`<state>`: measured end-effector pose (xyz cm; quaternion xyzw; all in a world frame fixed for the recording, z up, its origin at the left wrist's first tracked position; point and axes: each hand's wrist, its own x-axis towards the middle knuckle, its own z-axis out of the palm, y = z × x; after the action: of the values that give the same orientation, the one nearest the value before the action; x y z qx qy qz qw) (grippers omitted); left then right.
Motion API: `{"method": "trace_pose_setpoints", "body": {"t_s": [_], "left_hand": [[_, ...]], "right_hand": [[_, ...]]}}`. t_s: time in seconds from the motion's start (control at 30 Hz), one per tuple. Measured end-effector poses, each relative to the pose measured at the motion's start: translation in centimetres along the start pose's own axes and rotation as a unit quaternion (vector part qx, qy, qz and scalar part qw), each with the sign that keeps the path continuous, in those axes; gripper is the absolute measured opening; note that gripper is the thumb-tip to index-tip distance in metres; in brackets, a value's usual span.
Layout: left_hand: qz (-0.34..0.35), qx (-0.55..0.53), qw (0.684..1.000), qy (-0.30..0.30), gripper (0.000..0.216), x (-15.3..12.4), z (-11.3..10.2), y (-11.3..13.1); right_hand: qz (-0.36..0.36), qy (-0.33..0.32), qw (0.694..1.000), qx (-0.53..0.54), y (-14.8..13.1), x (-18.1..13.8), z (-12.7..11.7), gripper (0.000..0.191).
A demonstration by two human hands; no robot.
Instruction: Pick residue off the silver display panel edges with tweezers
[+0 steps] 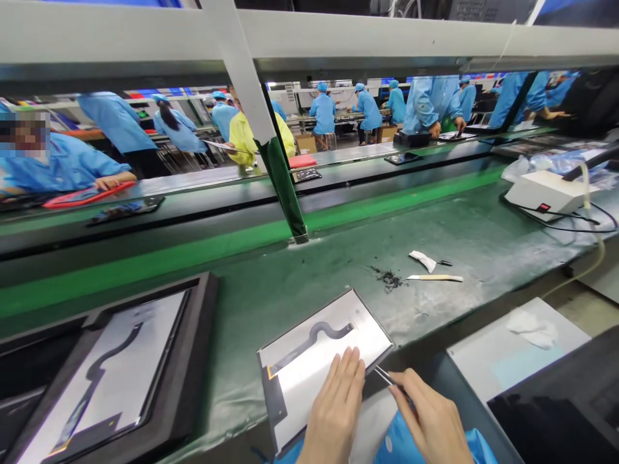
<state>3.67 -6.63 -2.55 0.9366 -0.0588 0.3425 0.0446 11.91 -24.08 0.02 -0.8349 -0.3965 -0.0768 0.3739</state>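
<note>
A tablet-sized display panel (302, 383) with a silvery back and a dark, curved flex cable (316, 332) overhangs the front edge of the green bench. My left hand (338, 403) lies flat on its back, fingers stretched out and side by side. Between thumb and fingers, my right hand (425, 412) grips thin metal tweezers (384, 375). Their tips meet the panel's right edge; whatever is between them is too small to make out. Black shreds (388, 279) lie on the bench beyond the panel, beside a knife with a pale handle (435, 278).
To the left, a black foam tray (206, 335) holds a similar panel (135, 367). A green-wrapped post (285, 187) rises behind my work. A white boxy device (546, 196) with cables stands at right. A crumpled white wipe (422, 260) lies near the knife. Blue-clad co-workers sit across the conveyor.
</note>
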Motion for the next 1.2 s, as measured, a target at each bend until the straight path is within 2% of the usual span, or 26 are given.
{"method": "trace_pose_setpoints", "body": {"t_s": [0.2,0.5,0.7,1.2], "left_hand": [[0.003,0.004,1.000,0.030,0.036,0.6,-0.4,0.0],[-0.020,-0.009,0.999,0.049,0.038,0.6,-0.1,0.3],[0.000,0.005,1.000,0.022,0.037,1.1,-1.0,0.0],[0.011,0.020,0.999,0.030,0.036,1.5,-1.2,0.0]], "right_hand": [[0.002,0.037,0.999,-0.023,-1.1,0.4,0.1,0.030],[0.001,0.028,0.997,-0.070,-1.3,0.2,0.4,0.030],[0.012,0.010,0.997,-0.075,-1.5,0.1,0.3,0.031],[0.018,0.030,0.998,-0.058,-1.7,0.6,0.1,0.030]]}}
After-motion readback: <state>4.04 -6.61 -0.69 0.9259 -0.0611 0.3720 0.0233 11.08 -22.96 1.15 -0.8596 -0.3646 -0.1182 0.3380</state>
